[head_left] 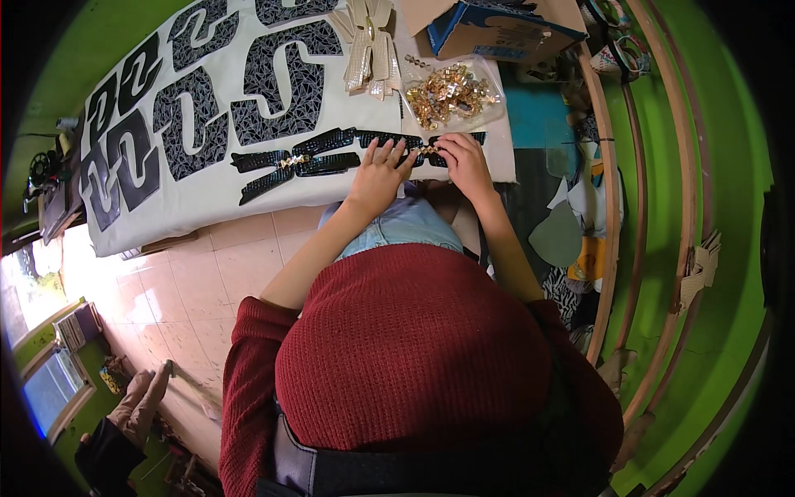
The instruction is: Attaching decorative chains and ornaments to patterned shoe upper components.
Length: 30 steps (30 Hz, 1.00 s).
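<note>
Two glossy black, scale-textured bow-shaped straps lie side by side near the table's front edge. The left bow strap (330, 142) shows whole, with a short strip of gold beads across its middle. Over the right bow strap (380, 135) rest both my hands, hiding much of it. My left hand (377, 178) lies with fingers flat and apart on its left part. The thumb and fingers of my right hand (468, 166) are drawn together at the gold bead strip (428, 151) in its centre. Just beyond sits a clear plastic tray (499, 116) of loose gold beads.
A white cloth covers the table (224, 195). Black patterned cut-outs (192, 116) spread across its left side. A cream bow strap (370, 62) and an open cardboard box (505, 37) are at the back. Wooden rails (609, 199) run along the right; another person's legs (141, 402) show lower left.
</note>
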{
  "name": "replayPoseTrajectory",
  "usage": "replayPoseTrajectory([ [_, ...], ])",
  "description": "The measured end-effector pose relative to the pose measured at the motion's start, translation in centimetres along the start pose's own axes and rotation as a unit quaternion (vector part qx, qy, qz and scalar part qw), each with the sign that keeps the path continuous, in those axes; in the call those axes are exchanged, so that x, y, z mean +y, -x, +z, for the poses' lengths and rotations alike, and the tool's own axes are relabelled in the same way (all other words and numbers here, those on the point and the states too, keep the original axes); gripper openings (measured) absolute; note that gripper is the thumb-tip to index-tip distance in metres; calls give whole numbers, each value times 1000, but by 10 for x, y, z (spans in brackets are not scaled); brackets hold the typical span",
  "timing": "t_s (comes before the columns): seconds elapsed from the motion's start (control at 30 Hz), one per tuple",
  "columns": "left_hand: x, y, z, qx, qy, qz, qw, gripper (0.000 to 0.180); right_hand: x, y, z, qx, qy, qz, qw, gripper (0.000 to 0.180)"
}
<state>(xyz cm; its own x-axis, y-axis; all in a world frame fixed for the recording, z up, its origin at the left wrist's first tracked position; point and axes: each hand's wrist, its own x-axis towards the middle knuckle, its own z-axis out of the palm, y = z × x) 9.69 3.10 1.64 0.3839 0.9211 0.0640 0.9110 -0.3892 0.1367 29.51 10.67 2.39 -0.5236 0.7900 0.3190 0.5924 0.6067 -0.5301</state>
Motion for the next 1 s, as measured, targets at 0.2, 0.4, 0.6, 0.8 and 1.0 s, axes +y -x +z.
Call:
replayPoseTrajectory([
  [0.2,0,0,1,1,4,-7,1000,59,2,0,0,5,-15,-9,1000,16],
  [0.4,3,-2,2,-7,-20,-17,1000,60,8,0,0,-6,-47,-1,999,22],
  [0.6,3,-2,3,25,-13,-6,1000,40,13,-2,-10,-6,-173,110,979,33],
  [0.8,2,0,5,40,-1,-6,999,41,16,-4,-19,1,-165,115,979,29],
  [1.0,3,0,7,17,20,-17,1000,62,3,-4,-5,-31,-31,73,996,19],
])
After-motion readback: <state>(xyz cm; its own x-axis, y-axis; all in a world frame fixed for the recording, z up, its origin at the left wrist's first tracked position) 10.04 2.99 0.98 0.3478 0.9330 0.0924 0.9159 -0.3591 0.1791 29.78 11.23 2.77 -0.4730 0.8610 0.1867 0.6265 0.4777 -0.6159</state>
